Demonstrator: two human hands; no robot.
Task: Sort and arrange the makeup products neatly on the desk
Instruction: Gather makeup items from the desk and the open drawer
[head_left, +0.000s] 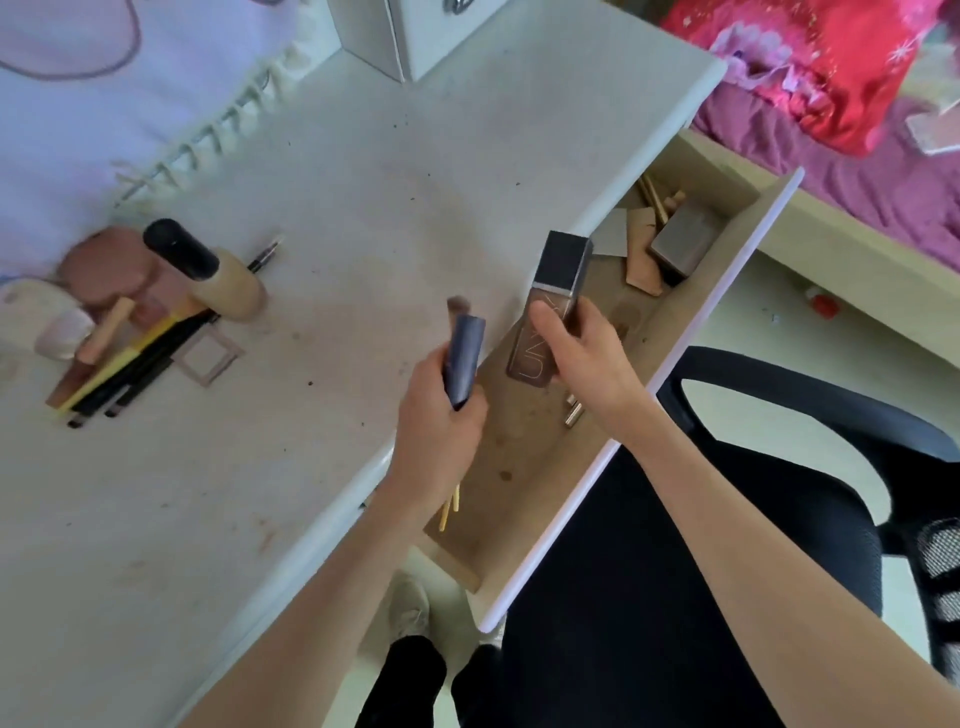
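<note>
- My right-hand fingers (545, 318) wrap the tall foundation bottle (553, 306), lifted above the open drawer (519, 467) so it can join the others.
- My left hand (439, 431) grips a dark blue tube (464, 358) over the worktop (363, 208) edge.
- Sorted products (130, 322) wait far left, grouped.

The foundation bottle (545, 317) bears pale letters, seemingly "UN".
</note>
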